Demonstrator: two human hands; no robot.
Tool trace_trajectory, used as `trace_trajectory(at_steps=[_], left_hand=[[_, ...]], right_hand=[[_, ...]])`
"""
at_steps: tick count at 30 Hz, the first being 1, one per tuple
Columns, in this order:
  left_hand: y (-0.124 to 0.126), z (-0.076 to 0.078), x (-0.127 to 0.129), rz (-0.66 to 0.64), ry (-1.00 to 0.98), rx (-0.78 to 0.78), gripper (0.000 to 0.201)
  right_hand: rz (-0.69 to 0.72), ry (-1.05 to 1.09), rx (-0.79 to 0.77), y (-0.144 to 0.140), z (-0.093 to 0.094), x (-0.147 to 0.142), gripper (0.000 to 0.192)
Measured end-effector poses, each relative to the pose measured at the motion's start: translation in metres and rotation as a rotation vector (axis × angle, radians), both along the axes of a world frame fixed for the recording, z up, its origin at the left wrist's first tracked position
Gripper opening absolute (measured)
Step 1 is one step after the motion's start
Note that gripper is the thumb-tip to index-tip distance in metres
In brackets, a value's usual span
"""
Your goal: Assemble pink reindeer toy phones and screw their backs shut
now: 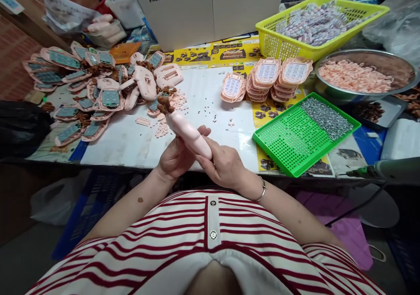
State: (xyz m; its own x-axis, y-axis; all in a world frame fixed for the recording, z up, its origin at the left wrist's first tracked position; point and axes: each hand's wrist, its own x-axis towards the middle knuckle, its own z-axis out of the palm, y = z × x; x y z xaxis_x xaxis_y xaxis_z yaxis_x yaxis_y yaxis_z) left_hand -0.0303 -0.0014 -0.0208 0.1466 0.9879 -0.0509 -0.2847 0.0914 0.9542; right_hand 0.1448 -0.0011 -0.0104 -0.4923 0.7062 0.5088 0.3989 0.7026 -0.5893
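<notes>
A pink plastic toy casing (190, 134) with a brown piece at its far end is held slantwise over the front of the table. My left hand (175, 157) is closed around its left side, and part of its fingers is hidden behind the casing. My right hand (225, 161) grips the near end, thumb on top. Just beyond the casing lie small pink button-like pieces (162, 128) on a white sheet (203, 93). To the left is a heap of pink half-shells (110, 96), many with green circuit boards and brown parts.
Stacked pink keypad panels (266, 74) stand right of centre. A green tray (295, 139) of screws, a steel bowl (364, 74) of pink parts and a yellow basket (323, 52) of small packets fill the right. An electric screwdriver (380, 170) lies at the right edge; a carton (210, 15) stands behind.
</notes>
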Motion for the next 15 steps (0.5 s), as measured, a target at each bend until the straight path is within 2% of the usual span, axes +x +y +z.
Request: trace_trajectory(at_steps=[5, 8, 10, 13, 15], left_hand=[[0.003, 0.003, 0.003, -0.002, -0.047, 0.074, 0.071], [0.003, 0.002, 0.008, -0.055, 0.002, -0.009, 0.072], [0.003, 0.0, 0.015, -0.103, -0.028, -0.083, 0.075], [0.002, -0.002, 0.027, -0.098, -0.124, -0.14, 0.07], [0.002, -0.002, 0.034, -0.067, -0.194, -0.182, 0.059]], right_hand=[[0.007, -0.08, -0.023, -0.002, 0.002, 0.012, 0.054], [-0.094, -0.164, 0.002, -0.004, 0.002, 0.019, 0.076], [-0.189, -0.221, 0.061, -0.006, 0.003, 0.022, 0.082], [-0.275, -0.32, 0.099, -0.007, 0.006, 0.024, 0.071], [-0.275, -0.356, 0.097, -0.011, 0.01, 0.033, 0.065]])
